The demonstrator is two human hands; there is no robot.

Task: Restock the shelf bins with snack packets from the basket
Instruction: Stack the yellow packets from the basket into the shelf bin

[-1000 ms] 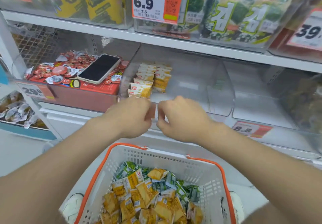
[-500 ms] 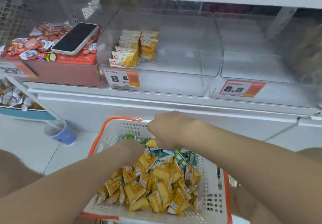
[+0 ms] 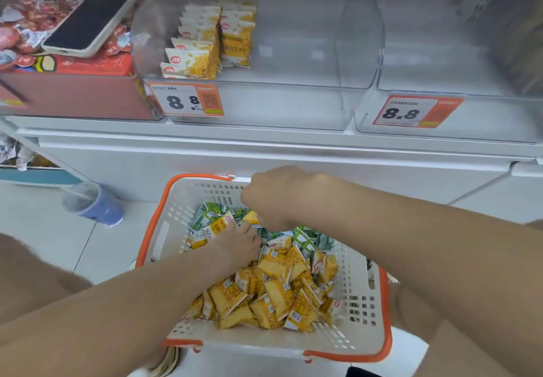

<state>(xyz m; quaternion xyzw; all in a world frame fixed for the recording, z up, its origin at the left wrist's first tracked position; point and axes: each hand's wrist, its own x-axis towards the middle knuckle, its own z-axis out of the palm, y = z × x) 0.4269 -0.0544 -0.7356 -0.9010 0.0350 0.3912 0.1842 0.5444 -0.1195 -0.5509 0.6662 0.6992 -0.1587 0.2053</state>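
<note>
Basket [image 3: 160, 238]: white plastic lattice with an orange rim, under both hands. Its long axis runs from the person toward the shelf, with the far end swung a little left

Snack packets [image 3: 276, 294]: loose heap in the basket. The yellow ones lie mostly nearer than the hands, the green ones [image 3: 205, 215] at the far end around the fingers. All jumbled, no shared direction

Left hand [image 3: 236, 243]: reaches in from the near left, palm down on the heap, fingers pointing to the far end. Whether it holds a packet cannot be told

Right hand [image 3: 276, 197]: just beyond and above the left hand, knuckles up, fingers curled under. It pinches a yellow packet [image 3: 252, 217], of which only a corner shows

Middle bin [image 3: 279, 106]: clear, on the shelf beyond and above the hands. Two rows of stocked packets [image 3: 202, 44] stand at its left side, on edge and overlapped, faces to the front, the rows running front to back. Price tag [image 3: 188, 100] on the front wall

Right bin [image 3: 499, 124]: clear, beyond the right forearm, bearing a second tag [image 3: 411, 112] that reads 8.8

Left bin [image 3: 73, 94]: beyond and left of the left hand, holding red-wrapped sweets [image 3: 23, 24]. A phone [image 3: 88, 21] lies screen up on them, its long axis slanting from far right to near left

Cup [image 3: 94, 203]: blue, on the floor left of the left hand
</note>
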